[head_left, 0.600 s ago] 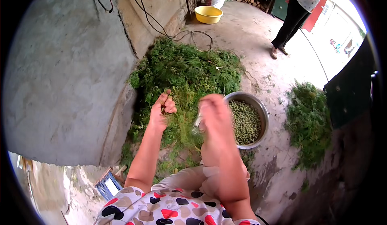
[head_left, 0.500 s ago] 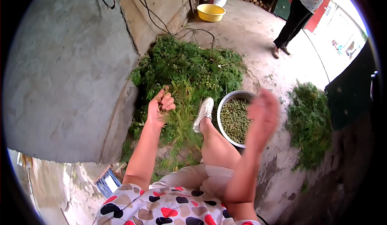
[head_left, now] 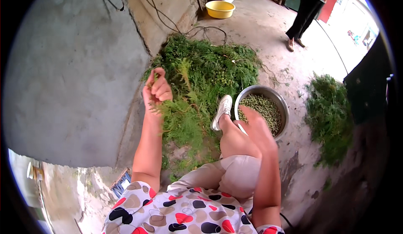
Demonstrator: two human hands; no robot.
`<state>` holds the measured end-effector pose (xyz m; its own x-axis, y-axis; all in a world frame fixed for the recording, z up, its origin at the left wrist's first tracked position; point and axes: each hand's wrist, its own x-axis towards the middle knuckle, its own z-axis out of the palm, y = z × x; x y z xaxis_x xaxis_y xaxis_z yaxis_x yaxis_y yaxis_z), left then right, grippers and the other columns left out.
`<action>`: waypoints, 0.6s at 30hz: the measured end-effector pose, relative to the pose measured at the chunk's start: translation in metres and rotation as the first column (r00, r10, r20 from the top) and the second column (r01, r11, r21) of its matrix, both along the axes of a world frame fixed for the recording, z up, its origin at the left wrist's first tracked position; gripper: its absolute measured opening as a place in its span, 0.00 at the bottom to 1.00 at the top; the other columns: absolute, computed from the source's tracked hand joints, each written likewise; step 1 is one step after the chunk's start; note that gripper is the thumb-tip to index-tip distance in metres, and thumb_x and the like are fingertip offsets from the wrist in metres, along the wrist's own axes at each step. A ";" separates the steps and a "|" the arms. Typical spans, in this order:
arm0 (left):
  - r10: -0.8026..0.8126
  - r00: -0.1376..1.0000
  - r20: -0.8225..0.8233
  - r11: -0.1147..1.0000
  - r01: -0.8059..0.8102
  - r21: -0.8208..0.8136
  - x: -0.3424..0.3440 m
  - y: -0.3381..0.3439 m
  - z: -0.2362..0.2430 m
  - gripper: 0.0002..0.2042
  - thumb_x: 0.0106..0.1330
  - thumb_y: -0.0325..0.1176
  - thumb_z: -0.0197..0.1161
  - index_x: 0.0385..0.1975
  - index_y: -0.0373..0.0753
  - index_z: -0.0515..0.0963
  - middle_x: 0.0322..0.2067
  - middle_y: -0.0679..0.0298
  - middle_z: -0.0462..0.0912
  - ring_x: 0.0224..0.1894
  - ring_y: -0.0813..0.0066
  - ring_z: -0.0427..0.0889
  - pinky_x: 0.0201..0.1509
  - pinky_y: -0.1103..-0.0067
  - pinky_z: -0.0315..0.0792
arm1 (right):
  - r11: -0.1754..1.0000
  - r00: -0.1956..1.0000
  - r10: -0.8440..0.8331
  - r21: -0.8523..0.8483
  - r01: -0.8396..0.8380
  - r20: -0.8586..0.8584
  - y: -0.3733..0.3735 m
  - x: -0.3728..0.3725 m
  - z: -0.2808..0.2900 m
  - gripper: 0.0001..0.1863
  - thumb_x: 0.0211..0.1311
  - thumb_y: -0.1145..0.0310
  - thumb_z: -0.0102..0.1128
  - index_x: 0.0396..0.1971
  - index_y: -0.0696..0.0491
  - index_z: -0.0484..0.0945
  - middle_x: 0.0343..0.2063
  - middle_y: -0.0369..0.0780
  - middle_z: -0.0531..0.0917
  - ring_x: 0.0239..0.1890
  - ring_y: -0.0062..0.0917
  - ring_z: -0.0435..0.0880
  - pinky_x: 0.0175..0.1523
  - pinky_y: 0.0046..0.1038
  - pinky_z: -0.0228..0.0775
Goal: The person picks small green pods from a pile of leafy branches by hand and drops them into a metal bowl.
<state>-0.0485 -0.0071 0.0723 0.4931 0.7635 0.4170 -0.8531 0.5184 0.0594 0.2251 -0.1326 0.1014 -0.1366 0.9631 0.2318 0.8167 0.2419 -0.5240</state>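
Our left hand (head_left: 158, 87) is clenched around leafy sprigs (head_left: 182, 123) by the green heap (head_left: 218, 62); a firm grip should steady them best. Our right hand (head_left: 258, 127) blurs at the near left edge of the metal bowl (head_left: 287, 108), so we cannot tell whether it holds anything; working low over the green berries (head_left: 269, 108) should limit spills.
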 end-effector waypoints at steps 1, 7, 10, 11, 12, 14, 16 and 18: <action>-0.009 0.999 0.049 0.999 0.007 0.041 0.003 -0.005 0.015 0.05 0.64 0.32 0.49 0.37 0.42 0.68 0.11 0.74 0.57 0.11 0.87 0.52 0.14 0.87 0.49 | 0.980 0.993 0.086 -0.174 -0.098 -0.079 -0.003 -0.007 0.001 0.22 0.54 0.65 0.56 0.46 0.61 0.68 0.43 0.52 0.74 0.47 0.40 0.73 0.52 0.34 0.64; 0.006 0.989 0.147 0.974 -0.038 0.221 -0.032 -0.015 0.021 0.12 0.68 0.39 0.42 0.40 0.39 0.68 0.08 0.72 0.56 0.08 0.85 0.50 0.10 0.86 0.44 | 0.961 0.904 0.244 -0.040 -0.275 -0.351 -0.016 -0.094 -0.078 0.16 0.56 0.62 0.51 0.38 0.59 0.71 0.32 0.53 0.77 0.36 0.43 0.78 0.40 0.41 0.69; 0.151 0.988 -0.043 0.982 -0.145 0.124 -0.050 -0.011 -0.011 0.13 0.68 0.38 0.42 0.41 0.38 0.70 0.12 0.71 0.57 0.11 0.84 0.49 0.14 0.85 0.46 | 0.939 0.917 0.260 -0.144 -0.314 -0.303 -0.027 -0.111 -0.101 0.14 0.58 0.62 0.46 0.32 0.59 0.71 0.26 0.52 0.78 0.29 0.47 0.77 0.35 0.43 0.70; 0.170 0.977 -0.132 0.976 -0.148 0.160 -0.068 -0.007 -0.033 0.14 0.68 0.39 0.43 0.43 0.38 0.70 0.19 0.69 0.65 0.17 0.82 0.59 0.19 0.85 0.57 | 0.945 0.921 0.237 -0.146 -0.292 -0.309 -0.030 -0.114 -0.096 0.14 0.58 0.62 0.46 0.32 0.59 0.71 0.26 0.52 0.78 0.29 0.47 0.77 0.35 0.43 0.70; 0.295 0.915 -0.276 0.948 -0.316 -0.033 -0.076 -0.015 -0.049 0.14 0.67 0.40 0.44 0.45 0.39 0.70 0.26 0.66 0.68 0.23 0.78 0.65 0.26 0.82 0.63 | 0.922 0.926 0.254 -0.219 -0.319 -0.280 -0.030 -0.116 -0.089 0.14 0.58 0.62 0.46 0.30 0.59 0.71 0.25 0.53 0.78 0.28 0.48 0.77 0.34 0.44 0.69; 0.336 0.754 -0.565 0.808 -0.539 -0.239 -0.089 -0.027 -0.115 0.18 0.65 0.44 0.47 0.48 0.40 0.68 0.38 0.63 0.72 0.37 0.69 0.71 0.41 0.73 0.68 | 0.894 0.919 0.275 -0.276 -0.352 -0.281 -0.023 -0.110 -0.087 0.15 0.60 0.61 0.44 0.29 0.59 0.70 0.23 0.51 0.78 0.27 0.48 0.77 0.34 0.44 0.68; 0.145 0.721 -0.678 0.619 -0.600 -0.506 -0.086 -0.051 -0.170 0.24 0.62 0.53 0.48 0.50 0.42 0.68 0.47 0.63 0.72 0.47 0.63 0.72 0.54 0.63 0.62 | 0.853 0.893 0.313 -0.317 -0.414 -0.324 -0.002 -0.092 -0.084 0.15 0.62 0.61 0.42 0.31 0.58 0.71 0.22 0.48 0.78 0.25 0.44 0.77 0.33 0.41 0.68; -0.071 0.678 -0.732 0.569 -0.575 -0.588 -0.101 -0.082 -0.238 0.22 0.62 0.55 0.44 0.43 0.43 0.70 0.39 0.64 0.75 0.43 0.70 0.73 0.48 0.67 0.65 | 0.770 0.836 0.275 -0.411 -0.487 -0.476 0.023 -0.060 -0.075 0.15 0.62 0.61 0.43 0.35 0.56 0.73 0.24 0.43 0.79 0.24 0.34 0.76 0.31 0.35 0.69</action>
